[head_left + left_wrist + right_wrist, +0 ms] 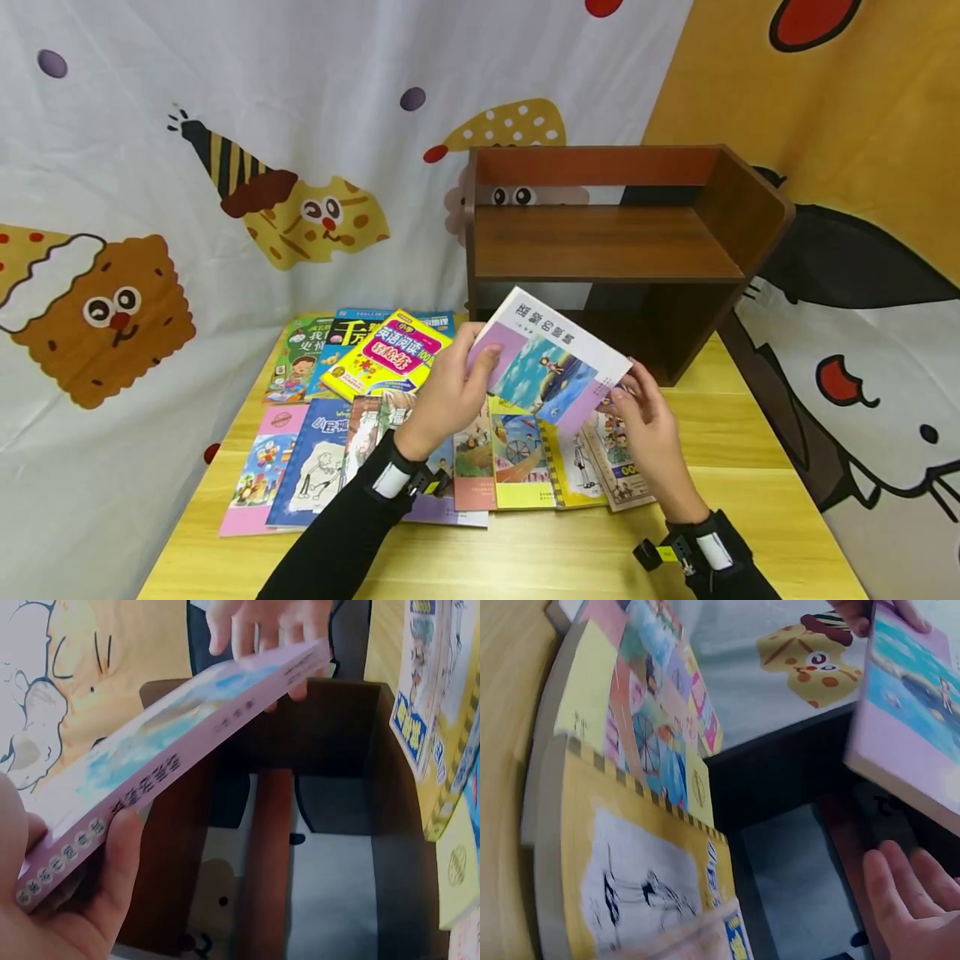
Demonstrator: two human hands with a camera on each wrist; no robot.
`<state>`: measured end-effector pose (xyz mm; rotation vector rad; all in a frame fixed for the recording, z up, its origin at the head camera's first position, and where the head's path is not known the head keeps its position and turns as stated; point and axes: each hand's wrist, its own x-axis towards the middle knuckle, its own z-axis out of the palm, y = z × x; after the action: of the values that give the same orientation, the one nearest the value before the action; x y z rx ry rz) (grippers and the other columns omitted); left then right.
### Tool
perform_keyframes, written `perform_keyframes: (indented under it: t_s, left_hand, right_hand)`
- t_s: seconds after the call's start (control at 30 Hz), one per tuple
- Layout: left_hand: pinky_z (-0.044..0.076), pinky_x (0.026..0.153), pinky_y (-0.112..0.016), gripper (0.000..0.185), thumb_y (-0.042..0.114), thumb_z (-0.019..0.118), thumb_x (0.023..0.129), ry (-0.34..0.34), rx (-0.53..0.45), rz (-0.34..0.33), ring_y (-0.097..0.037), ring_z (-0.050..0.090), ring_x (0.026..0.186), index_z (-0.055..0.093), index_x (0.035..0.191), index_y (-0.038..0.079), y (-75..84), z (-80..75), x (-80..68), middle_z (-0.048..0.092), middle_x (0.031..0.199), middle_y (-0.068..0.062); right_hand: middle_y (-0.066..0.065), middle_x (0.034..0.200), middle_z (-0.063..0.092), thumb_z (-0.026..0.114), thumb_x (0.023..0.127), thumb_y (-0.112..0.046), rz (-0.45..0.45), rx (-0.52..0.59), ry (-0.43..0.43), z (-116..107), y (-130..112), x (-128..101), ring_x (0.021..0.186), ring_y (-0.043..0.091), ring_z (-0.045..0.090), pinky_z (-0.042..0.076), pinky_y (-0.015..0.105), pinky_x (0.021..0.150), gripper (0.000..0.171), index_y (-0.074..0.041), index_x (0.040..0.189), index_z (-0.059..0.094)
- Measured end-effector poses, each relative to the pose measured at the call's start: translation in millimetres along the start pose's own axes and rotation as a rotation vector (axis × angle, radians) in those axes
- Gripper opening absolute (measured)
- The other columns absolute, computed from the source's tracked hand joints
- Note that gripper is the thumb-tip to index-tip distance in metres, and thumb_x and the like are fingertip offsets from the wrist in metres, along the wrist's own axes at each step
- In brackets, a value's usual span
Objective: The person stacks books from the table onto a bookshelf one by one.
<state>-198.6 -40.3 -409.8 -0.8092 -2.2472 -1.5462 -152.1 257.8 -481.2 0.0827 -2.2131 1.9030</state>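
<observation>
We see a person at a yellow wooden table (750,492) holding a thin paperback book (551,362) with a lilac cover and a blue sky picture, lifted above a spread of children's books and in front of the lower opening of a dark brown wooden shelf (607,242). The left hand (450,392) grips the book's left end, thumb curled over the cover and fingers underneath; in the left wrist view the thumb (120,862) presses against the lilac spine, which carries a line of printed characters. The right hand (648,417) meets the book's lower right corner with fingers loosely spread and only lightly bent, the fingertips touching the edge rather than wrapping it; the right wrist view shows those fingers (900,900) relaxed just below the book's corner. The book is tilted, its far end higher and turned toward the shelf. Below it, a row of overlapping books (517,458) lies flat on the table, and a yellow book with pink lettering (390,354) rests on top of others further left. A cartoon-printed cloth (187,208) hangs behind the table.
</observation>
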Motion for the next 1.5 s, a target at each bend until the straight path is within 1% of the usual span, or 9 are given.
perform_keyframes:
  t_s: [0.2,0.33,0.43,0.7,0.83,1.0,1.23,1.4,1.5]
  left_hand:
    - [0.056,0.059,-0.031,0.031,0.04,0.048,0.11,0.1,-0.088,-0.113,-0.017,0.062,0.073,0.052,0.128,0.015,-2.4,16.7,-3.3,0.064,0.095,-0.006]
    - [0.059,0.059,-0.033,0.033,0.045,0.043,0.11,0.051,-0.138,-0.226,-0.025,0.065,0.072,0.048,0.131,0.02,-0.5,23.6,-7.8,0.064,0.096,-0.007]
    - [0.061,0.058,-0.036,0.036,0.048,0.042,0.11,-0.018,-0.157,-0.268,-0.029,0.068,0.068,0.043,0.136,0.023,3.9,25.2,-8.6,0.064,0.094,-0.007]
    - [0.056,0.047,-0.034,0.057,0.034,0.055,0.108,-0.074,-0.197,-0.198,-0.031,0.065,0.053,0.031,0.16,0.039,20.3,18.2,17.2,0.072,0.089,-0.005]
    - [0.058,0.05,-0.04,0.073,0.029,0.059,0.107,-0.065,-0.234,-0.198,-0.03,0.065,0.053,0.018,0.165,0.04,30.1,13.1,40.2,0.074,0.089,-0.01]
    - [0.062,0.061,-0.043,0.083,0.031,0.066,0.103,-0.12,-0.34,-0.212,-0.031,0.068,0.061,0.012,0.165,0.04,36.5,11.5,65.7,0.076,0.097,-0.013]
    - [0.064,0.082,-0.036,0.096,0.029,0.077,0.095,-0.187,-0.409,-0.247,-0.024,0.072,0.093,0.014,0.168,0.028,30.5,16.1,87.2,0.07,0.13,-0.003]
    - [0.062,0.081,-0.031,0.09,0.032,0.073,0.098,-0.177,-0.358,-0.273,-0.023,0.07,0.085,0.016,0.168,0.019,24.8,22.6,90.1,0.072,0.12,-0.004]
    - [0.059,0.073,-0.032,0.088,0.039,0.072,0.099,-0.155,-0.242,-0.25,-0.021,0.068,0.078,0.021,0.167,0.018,24.2,25.3,89.6,0.073,0.107,-0.001]
  right_hand:
    - [0.023,0.15,0.052,0.043,0.112,-0.037,0.03,0.101,-0.138,15.7,-1.1,-0.4,0.108,0.013,0.074,0.063,0.038,0.091,0.059,-0.021,0.166,0.023]
    - [0.019,0.131,0.062,0.041,0.112,-0.035,-0.009,0.185,-0.067,20.6,-6.6,-1.7,0.081,0.029,0.077,0.062,0.052,0.068,0.054,-0.03,0.164,0.028]
    - [0.014,0.121,0.063,0.042,0.112,-0.032,-0.064,0.174,0.017,16.8,-14.0,-2.6,0.069,0.029,0.072,0.06,0.051,0.058,0.052,-0.031,0.163,0.032]
    - [0.014,0.134,0.059,0.047,0.11,-0.024,-0.191,0.174,0.121,-8.4,-50.3,17.4,0.064,0.022,0.064,0.058,0.039,0.05,0.054,-0.03,0.162,0.035]
    - [0.014,0.138,0.058,0.048,0.11,-0.023,-0.219,0.175,0.104,-20.4,-69.4,34.6,0.063,0.02,0.065,0.059,0.036,0.053,0.056,-0.031,0.163,0.033]
    - [0.017,0.137,0.061,0.054,0.108,-0.024,-0.225,0.249,0.123,-32.0,-88.4,55.2,0.059,0.02,0.064,0.059,0.033,0.053,0.055,-0.023,0.161,0.039]
    - [0.01,0.121,0.066,0.059,0.104,-0.039,-0.092,0.238,0.108,-49.4,-103.1,85.3,0.063,0.016,0.059,0.057,0.022,0.054,0.062,-0.02,0.161,0.041]
    - [0.005,0.109,0.066,0.059,0.102,-0.049,0.035,0.202,0.032,-59.7,-101.0,96.4,0.07,0.015,0.056,0.054,0.021,0.057,0.072,-0.019,0.163,0.035]
    - [0.005,0.115,0.065,0.062,0.103,-0.039,0.04,0.23,-0.055,-67.5,-97.3,99.0,0.075,0.015,0.059,0.057,0.022,0.061,0.072,-0.019,0.165,0.03]
